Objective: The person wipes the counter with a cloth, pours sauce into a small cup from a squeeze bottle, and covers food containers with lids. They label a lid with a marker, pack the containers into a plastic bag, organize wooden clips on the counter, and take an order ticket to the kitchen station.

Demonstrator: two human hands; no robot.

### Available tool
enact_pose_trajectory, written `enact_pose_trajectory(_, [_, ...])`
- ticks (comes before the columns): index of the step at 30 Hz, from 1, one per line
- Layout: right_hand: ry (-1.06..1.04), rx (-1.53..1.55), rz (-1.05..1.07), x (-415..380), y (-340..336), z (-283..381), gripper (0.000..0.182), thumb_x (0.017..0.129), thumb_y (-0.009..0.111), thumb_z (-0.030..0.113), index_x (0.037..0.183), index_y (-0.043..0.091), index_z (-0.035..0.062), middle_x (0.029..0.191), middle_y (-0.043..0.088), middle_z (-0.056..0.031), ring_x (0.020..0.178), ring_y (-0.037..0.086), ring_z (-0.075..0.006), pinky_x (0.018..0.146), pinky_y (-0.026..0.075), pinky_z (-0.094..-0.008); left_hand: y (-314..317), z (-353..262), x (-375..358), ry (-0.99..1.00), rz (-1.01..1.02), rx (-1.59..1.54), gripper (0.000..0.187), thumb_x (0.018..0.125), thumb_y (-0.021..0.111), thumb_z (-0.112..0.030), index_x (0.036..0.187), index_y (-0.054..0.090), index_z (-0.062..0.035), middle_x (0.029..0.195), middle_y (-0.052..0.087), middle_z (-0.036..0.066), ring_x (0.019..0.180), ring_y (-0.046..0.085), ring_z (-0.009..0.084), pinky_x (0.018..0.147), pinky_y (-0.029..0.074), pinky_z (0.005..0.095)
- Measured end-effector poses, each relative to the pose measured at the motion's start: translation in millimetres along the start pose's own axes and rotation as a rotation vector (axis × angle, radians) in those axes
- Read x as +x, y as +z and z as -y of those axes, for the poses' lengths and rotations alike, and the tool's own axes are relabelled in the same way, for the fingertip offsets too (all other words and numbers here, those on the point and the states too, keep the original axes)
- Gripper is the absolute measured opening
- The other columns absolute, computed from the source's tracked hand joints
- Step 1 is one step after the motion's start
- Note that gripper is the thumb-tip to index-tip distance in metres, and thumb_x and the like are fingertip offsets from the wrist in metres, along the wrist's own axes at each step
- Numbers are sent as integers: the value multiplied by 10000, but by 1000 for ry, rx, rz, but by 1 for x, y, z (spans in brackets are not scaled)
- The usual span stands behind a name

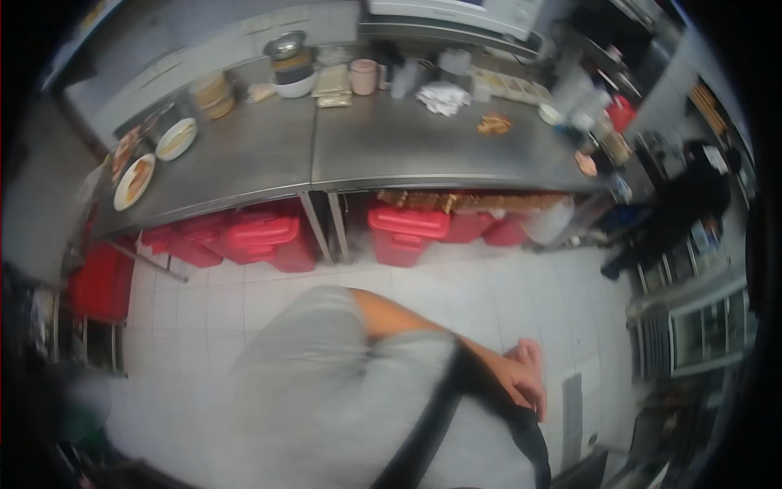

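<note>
My left arm, in a short grey sleeve, reaches across the front of my body toward the right. At its end my left hand (pixel 528 381) hangs over the tiled floor with loosely bent fingers apart and no object showing in them. Part of the hand is hidden behind my grey shirt (pixel 326 391) and its black strap (pixel 444 391). My right hand does not show. Ahead, beyond my reach in this view, runs a long steel worktable (pixel 391 147).
Red lidded bins (pixel 407 232) stand under the worktable. On top are two oval plates of food (pixel 134 183), stacked bowls (pixel 293 69), a crumpled white cloth (pixel 444 98) and brown food pieces (pixel 494 124). A person in dark clothes (pixel 692 196) bends at the right.
</note>
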State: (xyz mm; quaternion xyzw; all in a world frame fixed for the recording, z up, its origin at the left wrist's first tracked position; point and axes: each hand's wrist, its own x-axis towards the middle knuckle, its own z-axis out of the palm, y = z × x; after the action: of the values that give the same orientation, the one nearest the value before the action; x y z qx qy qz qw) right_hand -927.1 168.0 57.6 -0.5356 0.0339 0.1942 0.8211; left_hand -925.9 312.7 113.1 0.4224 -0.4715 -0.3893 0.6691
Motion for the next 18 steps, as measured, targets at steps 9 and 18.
enact_pose_trajectory(9, [105,-77,279,154,-24,70,164,901,549,141,1033,504,55,709,487,-18,663,471,-97,604,424,-220,-126,13,62,228,-309,347,284,903,514,-103,1182,522,-44,1015,580,61,883,541,122,734,398,231])
enact_pose_trajectory(18, [239,-155,605,267,3,81,158,907,537,141,1037,516,53,717,496,-18,631,465,-91,572,408,-215,-194,2,55,261,-580,362,291,908,513,-105,1190,509,-34,1017,579,66,888,549,121,728,405,225])
